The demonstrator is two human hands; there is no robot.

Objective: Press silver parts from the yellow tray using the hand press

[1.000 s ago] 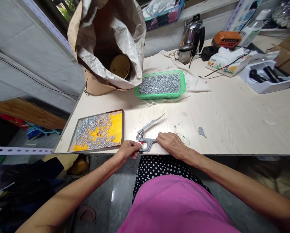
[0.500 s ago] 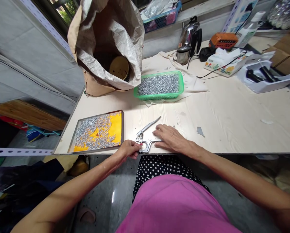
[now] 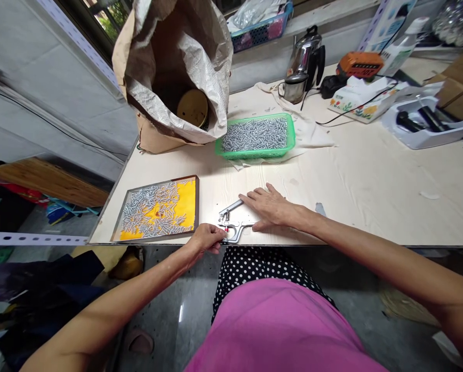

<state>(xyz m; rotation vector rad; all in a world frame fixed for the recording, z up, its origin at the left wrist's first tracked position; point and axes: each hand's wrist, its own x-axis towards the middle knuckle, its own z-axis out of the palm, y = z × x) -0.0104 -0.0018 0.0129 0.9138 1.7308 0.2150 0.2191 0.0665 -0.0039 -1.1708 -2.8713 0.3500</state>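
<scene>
Covering most of the upper lever, the right hand point(image 3: 269, 206) lay flat with fingers spread on the metal hand press point(image 3: 233, 223), so the lever's far end was hidden beneath the palm. The left hand point(image 3: 207, 238) curled at the tool's head, its fingertips pinched there; whatever small piece they held was too tiny to make out. The right grip was released, pressing rather than clasping.

The press sat at the near edge of the desk point(image 3: 370, 186), between the two hands. It was silvery grey, with two slim arms meeting at a hinged head, a small spring and a red dot near the jaws.

Just to its left rested a shallow, dark-framed tray point(image 3: 185, 194) with a yellow floor, strewn with short shiny metal pins. Farther back stood a green plastic basket point(image 3: 289, 142) heaped with the same pins, beside a crumpled brown paper sack point(image 3: 154, 139) lined with woven white plastic. The pale desk had a wood-grain finish.
</scene>
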